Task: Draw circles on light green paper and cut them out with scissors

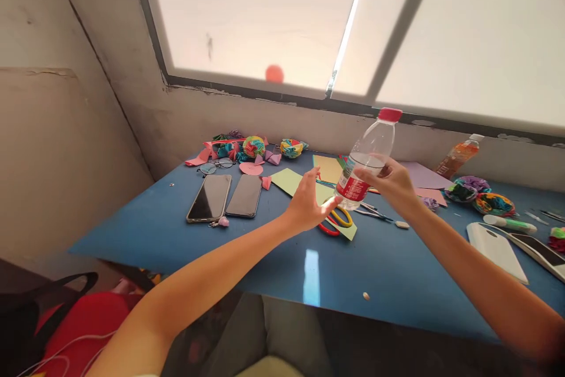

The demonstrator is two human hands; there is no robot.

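Note:
My right hand (392, 180) is wrapped around the lower half of a clear water bottle (373, 144) with a red cap and a red label. The bottle tilts a little to the right above the table and is partly filled. To its left, my left hand (308, 202) has its fingers apart, with the thumb close to the bottle's base; whether it touches I cannot tell. Below the bottle lie scissors (342, 217) with red and yellow handles, on a pale green paper sheet (286, 180).
Two phones (209, 197) and glasses (216, 165) lie to the left on the blue table (273, 265). Folded paper flowers (253, 146) line the back. At the right are an orange drink bottle (459, 156), a glue stick (509, 224) and a white device (497, 250).

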